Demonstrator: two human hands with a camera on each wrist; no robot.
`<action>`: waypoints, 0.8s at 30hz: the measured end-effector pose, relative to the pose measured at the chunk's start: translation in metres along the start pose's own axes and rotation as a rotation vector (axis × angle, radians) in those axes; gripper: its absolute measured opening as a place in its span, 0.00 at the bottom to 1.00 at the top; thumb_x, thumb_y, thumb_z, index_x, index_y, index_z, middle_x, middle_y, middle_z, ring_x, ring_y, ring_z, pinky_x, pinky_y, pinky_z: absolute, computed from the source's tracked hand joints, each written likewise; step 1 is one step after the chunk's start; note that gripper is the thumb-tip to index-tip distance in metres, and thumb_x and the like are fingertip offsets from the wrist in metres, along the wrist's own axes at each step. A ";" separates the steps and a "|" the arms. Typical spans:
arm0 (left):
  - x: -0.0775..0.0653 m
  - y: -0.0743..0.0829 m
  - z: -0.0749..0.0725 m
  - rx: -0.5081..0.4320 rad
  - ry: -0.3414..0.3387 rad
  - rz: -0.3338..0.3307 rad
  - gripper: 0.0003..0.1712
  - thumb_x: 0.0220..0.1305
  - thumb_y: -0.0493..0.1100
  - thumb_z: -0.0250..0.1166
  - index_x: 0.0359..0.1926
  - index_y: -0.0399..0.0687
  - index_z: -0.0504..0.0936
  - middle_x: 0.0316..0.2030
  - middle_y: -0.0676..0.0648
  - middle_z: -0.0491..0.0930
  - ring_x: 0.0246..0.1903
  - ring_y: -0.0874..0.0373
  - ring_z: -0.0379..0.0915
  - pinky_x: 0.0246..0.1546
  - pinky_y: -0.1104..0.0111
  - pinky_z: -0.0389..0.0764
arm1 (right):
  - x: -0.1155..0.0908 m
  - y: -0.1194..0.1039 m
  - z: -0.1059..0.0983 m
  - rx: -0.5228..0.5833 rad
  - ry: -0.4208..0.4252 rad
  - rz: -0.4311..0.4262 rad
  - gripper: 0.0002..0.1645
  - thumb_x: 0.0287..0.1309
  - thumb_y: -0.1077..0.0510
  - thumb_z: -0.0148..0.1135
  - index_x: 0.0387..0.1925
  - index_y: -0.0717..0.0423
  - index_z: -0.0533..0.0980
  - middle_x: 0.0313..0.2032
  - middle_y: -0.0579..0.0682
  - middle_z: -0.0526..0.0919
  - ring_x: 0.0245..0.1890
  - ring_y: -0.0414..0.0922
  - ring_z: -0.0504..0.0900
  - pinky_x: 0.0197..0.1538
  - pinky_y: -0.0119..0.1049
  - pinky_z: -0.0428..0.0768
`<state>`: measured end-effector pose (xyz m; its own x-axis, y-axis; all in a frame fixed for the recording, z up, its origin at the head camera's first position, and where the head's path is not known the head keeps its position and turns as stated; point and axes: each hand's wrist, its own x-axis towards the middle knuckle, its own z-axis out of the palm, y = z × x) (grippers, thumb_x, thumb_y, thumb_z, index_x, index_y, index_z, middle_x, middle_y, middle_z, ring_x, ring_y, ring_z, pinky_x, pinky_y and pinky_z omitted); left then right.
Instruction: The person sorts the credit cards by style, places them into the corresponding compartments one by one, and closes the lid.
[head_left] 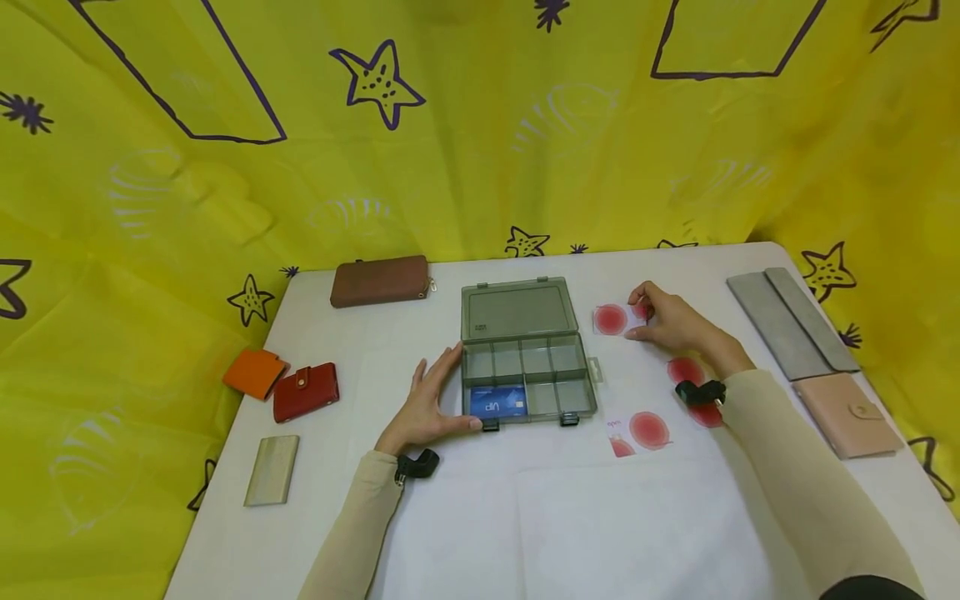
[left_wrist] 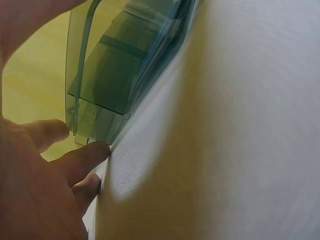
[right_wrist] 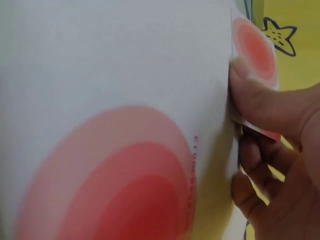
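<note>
A translucent grey-green compartment box [head_left: 555, 347] lies on the white table with its lid folded back. In its front-left compartment sits a blue card [head_left: 498, 402] marked VIP. My left hand [head_left: 427, 406] touches the box's left side with extended fingers, the thumb at its front-left corner. To the right of the box, my right hand [head_left: 672, 323] pinches a white card with red circles [head_left: 611, 320]; in the right wrist view the thumb lies on this card [right_wrist: 255, 47] and fingers are beneath. A similar card [head_left: 648, 431] and red-circled pieces [head_left: 686, 371] lie nearby, partly behind the right wrist.
A brown zip wallet [head_left: 380, 281] is at the back left. An orange wallet [head_left: 254, 373], a red wallet [head_left: 306, 392] and a pale card holder [head_left: 272, 471] lie left. Grey [head_left: 791, 322] and beige [head_left: 847, 415] wallets lie right. A yellow curtain [head_left: 465, 167] hangs behind.
</note>
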<state>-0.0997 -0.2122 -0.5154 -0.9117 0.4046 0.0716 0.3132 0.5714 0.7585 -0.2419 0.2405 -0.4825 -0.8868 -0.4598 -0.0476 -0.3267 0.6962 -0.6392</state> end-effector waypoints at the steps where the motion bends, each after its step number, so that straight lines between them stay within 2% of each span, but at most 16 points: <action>1: 0.000 0.000 0.000 0.003 0.001 -0.003 0.77 0.49 0.78 0.76 0.87 0.50 0.47 0.85 0.42 0.52 0.85 0.41 0.42 0.83 0.40 0.25 | -0.002 -0.001 0.001 -0.007 0.005 -0.018 0.29 0.61 0.62 0.77 0.54 0.62 0.67 0.41 0.64 0.81 0.38 0.54 0.77 0.47 0.46 0.76; 4: -0.001 0.000 0.000 -0.002 0.000 -0.006 0.77 0.48 0.79 0.76 0.87 0.50 0.47 0.85 0.42 0.52 0.85 0.41 0.42 0.83 0.41 0.26 | -0.008 -0.006 0.000 0.006 0.045 -0.059 0.23 0.66 0.69 0.69 0.56 0.59 0.67 0.38 0.62 0.81 0.31 0.48 0.80 0.40 0.35 0.77; 8: 0.000 0.000 0.000 -0.003 -0.002 0.003 0.76 0.50 0.79 0.75 0.87 0.49 0.47 0.85 0.41 0.52 0.85 0.40 0.42 0.83 0.40 0.26 | -0.018 -0.014 -0.005 0.137 0.133 -0.051 0.23 0.68 0.73 0.64 0.60 0.60 0.71 0.43 0.64 0.79 0.29 0.43 0.90 0.35 0.23 0.79; 10: 0.000 0.000 0.000 -0.001 -0.003 0.002 0.76 0.50 0.78 0.75 0.87 0.49 0.47 0.85 0.42 0.52 0.85 0.41 0.42 0.83 0.40 0.27 | -0.023 -0.020 -0.008 0.233 0.175 -0.046 0.25 0.67 0.73 0.66 0.63 0.61 0.74 0.45 0.64 0.79 0.30 0.44 0.92 0.34 0.23 0.83; 13: 0.001 0.000 0.000 0.000 -0.005 -0.004 0.76 0.50 0.75 0.77 0.87 0.49 0.47 0.85 0.42 0.52 0.85 0.41 0.42 0.83 0.40 0.27 | -0.031 -0.030 -0.012 0.383 0.216 -0.027 0.29 0.65 0.71 0.70 0.66 0.63 0.76 0.44 0.59 0.82 0.32 0.41 0.92 0.37 0.27 0.88; 16: 0.001 0.000 -0.001 0.005 -0.008 -0.011 0.76 0.50 0.74 0.78 0.87 0.50 0.47 0.85 0.43 0.52 0.85 0.42 0.42 0.83 0.41 0.26 | -0.041 -0.040 -0.013 0.521 0.206 0.002 0.34 0.63 0.70 0.73 0.69 0.63 0.75 0.44 0.48 0.83 0.35 0.37 0.92 0.41 0.28 0.89; 19: 0.001 0.000 -0.001 0.015 -0.008 -0.014 0.76 0.49 0.75 0.77 0.87 0.50 0.47 0.85 0.43 0.52 0.85 0.42 0.41 0.83 0.42 0.26 | -0.050 -0.048 -0.009 0.582 0.182 -0.008 0.37 0.59 0.69 0.76 0.70 0.62 0.75 0.44 0.41 0.83 0.36 0.36 0.90 0.43 0.26 0.89; 24: 0.001 0.000 0.000 0.016 -0.011 -0.018 0.76 0.50 0.74 0.78 0.87 0.52 0.46 0.85 0.43 0.51 0.85 0.43 0.41 0.83 0.43 0.26 | -0.064 -0.060 0.010 0.604 0.062 -0.157 0.38 0.53 0.74 0.77 0.66 0.70 0.74 0.43 0.46 0.86 0.37 0.39 0.86 0.42 0.26 0.89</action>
<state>-0.1001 -0.2117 -0.5150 -0.9142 0.4020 0.0509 0.3012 0.5902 0.7490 -0.1624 0.2224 -0.4485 -0.8662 -0.4862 0.1152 -0.2285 0.1804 -0.9567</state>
